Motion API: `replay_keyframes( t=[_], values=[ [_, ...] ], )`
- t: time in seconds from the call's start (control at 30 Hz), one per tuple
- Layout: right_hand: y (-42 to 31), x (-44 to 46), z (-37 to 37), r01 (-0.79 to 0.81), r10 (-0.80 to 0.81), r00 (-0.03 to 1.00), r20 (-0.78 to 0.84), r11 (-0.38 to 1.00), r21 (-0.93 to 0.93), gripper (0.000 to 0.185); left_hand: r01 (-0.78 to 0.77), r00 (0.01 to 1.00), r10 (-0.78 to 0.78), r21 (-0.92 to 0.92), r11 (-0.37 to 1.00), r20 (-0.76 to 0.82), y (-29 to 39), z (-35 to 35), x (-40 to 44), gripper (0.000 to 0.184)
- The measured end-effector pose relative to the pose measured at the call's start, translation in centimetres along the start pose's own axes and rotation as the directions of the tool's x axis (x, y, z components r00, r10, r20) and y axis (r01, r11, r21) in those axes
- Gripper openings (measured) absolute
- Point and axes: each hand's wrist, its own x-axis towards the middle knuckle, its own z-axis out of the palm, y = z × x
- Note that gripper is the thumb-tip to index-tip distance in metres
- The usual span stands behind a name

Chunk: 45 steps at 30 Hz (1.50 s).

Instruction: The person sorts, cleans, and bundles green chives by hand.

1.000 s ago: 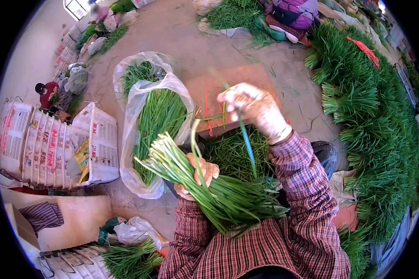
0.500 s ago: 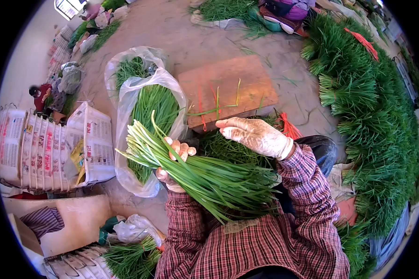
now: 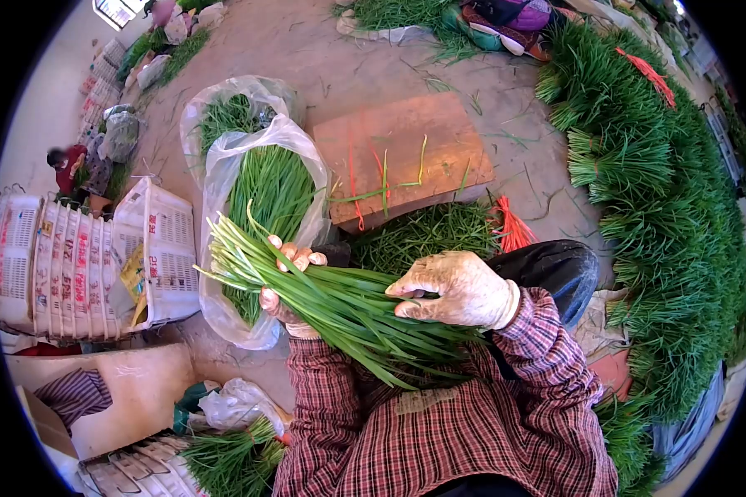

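A loose bunch of garlic chives (image 3: 340,302) lies across my lap, its pale stem ends pointing up and left and its green leaves trailing right. My left hand (image 3: 290,273), in a stained pale glove with bare fingertips showing, is closed round the stems. Over the leaves is my gloved right hand (image 3: 460,290), its fingers curved and the thumb a little apart from them. It is at the leaves' upper side; whether it touches them I cannot tell.
Ahead stands a wooden block (image 3: 406,157) with red ties on it. A clear plastic bag (image 3: 319,166) of chives is left of it, near stacked white crates (image 3: 79,269). Bundled chives (image 3: 655,215) line the right. Red ties (image 3: 514,225) lie beside my knee. Other people sit farther off.
My right hand has come down from above the bunch to its leaves, the thumb parting from the fingers. My left hand has shifted slightly left and down with the chives.
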Motion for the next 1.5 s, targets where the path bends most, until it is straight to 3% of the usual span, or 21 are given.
replay_keyframes(
  t=[0.23, 0.3, 0.33, 0.47, 0.53, 0.6, 0.67, 0.73, 0.83, 0.87, 0.93, 1.0, 1.1, 1.17, 1.23, 1.5],
  values=[
    [1.2, 0.4, 1.8, 0.152, -0.173, 0.973, -0.154, 0.979, -0.138, 0.019, -0.009, 1.0, 0.009, -0.056, 0.998, 0.002, 0.1, -0.5, -0.4, 0.072],
    [0.8, 0.6, 1.8, 0.226, -0.28, 0.954, -0.105, 0.906, -0.359, 0.023, 0.022, 1.0, -0.022, -0.021, 1.0, 0.011, -0.1, -0.4, -0.5, 0.071],
    [0.6, 0.6, 1.8, 0.228, -0.282, 0.954, -0.104, 0.904, -0.361, 0.023, 0.021, 1.0, -0.02, -0.022, 1.0, 0.014, -0.3, -0.2, -0.6, 0.071],
    [0.9, 0.7, 1.2, 0.166, -0.262, 0.959, -0.103, 0.822, -0.544, 0.019, 0.036, 0.999, -0.036, -0.044, 0.998, -0.007, -0.6, -0.2, -0.7, 0.065],
    [1.8, 0.1, 1.0, 0.148, -0.283, 0.937, -0.206, 0.853, -0.5, 0.025, 0.002, 1.0, -0.002, -0.09, 0.996, 0.005, -0.5, -0.5, -0.7, 0.067],
    [2.2, -0.8, 0.9, -0.021, -0.162, 0.959, -0.233, 0.779, -0.627, 0.049, -0.003, 1.0, 0.003, -0.075, 0.997, 0.009, -0.2, -0.6, -0.6, 0.07],
    [0.2, -0.8, -0.3, -0.094, -0.133, 0.946, -0.295, 0.76, -0.643, 0.049, -0.003, 1.0, 0.004, -0.062, 0.998, 0.012, -0.1, -0.6, -0.7, 0.072],
    [-0.6, -2.3, -0.8, -0.052, -0.149, 0.924, -0.352, 0.863, -0.503, 0.034, -0.009, 1.0, 0.01, -0.069, 0.998, 0.016, -0.2, -0.7, -0.8, 0.076],
    [-2.1, -4.3, -0.5, 0.093, -0.138, 0.968, -0.21, 0.974, -0.208, 0.018, -0.08, 0.992, 0.078, -0.009, 0.997, -0.101, -0.5, -0.3, -1.1, 0.077],
    [-2.5, -4.5, 0.2, 0.139, -0.142, 0.973, -0.185, 0.99, -0.028, 0.017, -0.078, 0.992, 0.077, -0.009, 0.997, -0.1, -0.5, -0.3, -1.0, 0.077],
    [-3.5, -4.9, 0.8, 0.093, -0.093, 0.993, -0.078, 0.996, -0.005, 0.017, -0.091, 0.99, 0.092, 0.009, 0.996, -0.109, -0.8, -0.2, -0.7, 0.078],
    [-3.1, -5.0, 1.6, 0.118, -0.124, 0.989, -0.076, 0.99, -0.079, 0.02, -0.091, 0.99, 0.089, -0.009, 0.996, -0.107, -1.0, 0.0, -0.7, 0.077],
    [-2.2, -5.0, 2.1, 0.063, -0.109, 0.977, -0.181, 0.968, -0.243, 0.028, -0.092, 0.989, 0.086, -0.048, 0.995, -0.12, -1.0, 0.2, -1.0, 0.076],
    [-2.1, -4.8, 2.1, 0.039, -0.092, 0.974, -0.205, 0.967, -0.252, 0.027, -0.094, 0.988, 0.084, -0.074, 0.993, -0.131, -0.9, 0.2, -1.0, 0.076],
    [-2.2, -4.7, 1.9, -0.007, -0.054, 0.972, -0.229, 0.966, -0.258, 0.029, -0.07, 0.995, 0.07, 0.003, 0.998, -0.068, -0.9, 0.2, -1.0, 0.079],
    [-2.3, -3.9, 2.5, -0.025, -0.043, 0.964, -0.262, 0.968, -0.25, 0.032, -0.081, 0.989, 0.098, 0.151, 0.985, -0.11, -1.5, 0.8, -1.3, 0.079]
  ],
)
